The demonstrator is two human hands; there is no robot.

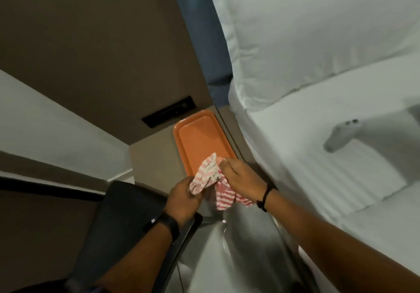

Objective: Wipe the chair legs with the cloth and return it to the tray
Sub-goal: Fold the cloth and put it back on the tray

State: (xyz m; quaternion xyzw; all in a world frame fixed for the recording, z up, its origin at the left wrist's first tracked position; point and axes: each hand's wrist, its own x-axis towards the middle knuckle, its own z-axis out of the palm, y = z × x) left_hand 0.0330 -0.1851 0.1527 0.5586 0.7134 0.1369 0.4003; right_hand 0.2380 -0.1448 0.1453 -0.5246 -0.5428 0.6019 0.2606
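A red-and-white striped cloth (212, 180) is bunched between both hands, just over the near end of an orange tray (197, 138). My left hand (184, 198) grips its left part and my right hand (241, 179) pinches its top and right part, with a tail of cloth hanging below the wrist. The tray lies flat on a brown ledge beside the bed and holds nothing else. A dark chair (120, 220) sits below my left forearm; only its seat or back shows, and its legs are hidden.
A bed with white sheets (318, 156) and a pillow (306, 38) fills the right side. A grey controller (341, 136) lies on the bed. A brown wall panel with a dark socket plate (168, 114) rises behind the tray. A shiny floor (227, 247) shows beneath the hands.
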